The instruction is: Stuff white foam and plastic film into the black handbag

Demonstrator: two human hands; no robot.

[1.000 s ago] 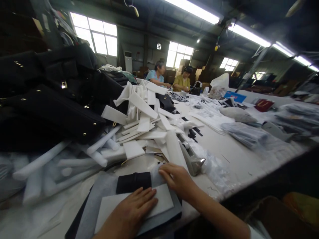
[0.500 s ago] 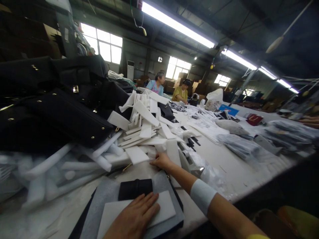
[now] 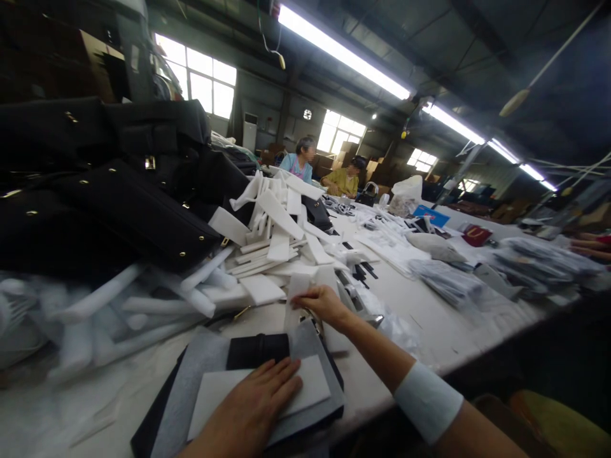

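My left hand [image 3: 255, 401] lies flat, fingers stretched out, on a white foam sheet [image 3: 310, 385]. Under the sheet is grey lining paper [image 3: 191, 369] on a black bag piece [image 3: 155, 413], whose full shape is hidden. A small black flap with a band [image 3: 262, 350] shows just beyond my left fingers. My right hand [image 3: 322, 304] pinches a thin, see-through white strip [image 3: 296, 286] between thumb and fingers, held upright at the front of a heap of white foam pieces [image 3: 279, 219].
Black bags with gold fittings [image 3: 138, 197] are piled at the left, with white foam rods [image 3: 102, 299] below them. Plastic-wrapped stacks [image 3: 446, 280] and a red bag [image 3: 476, 235] lie on the right of the table [image 3: 396, 299]. Two people [image 3: 298, 162] sit at the far end.
My right hand has lifted a white strip from the front of the foam heap and turned it upright. My left hand stays flat on the foam sheet.
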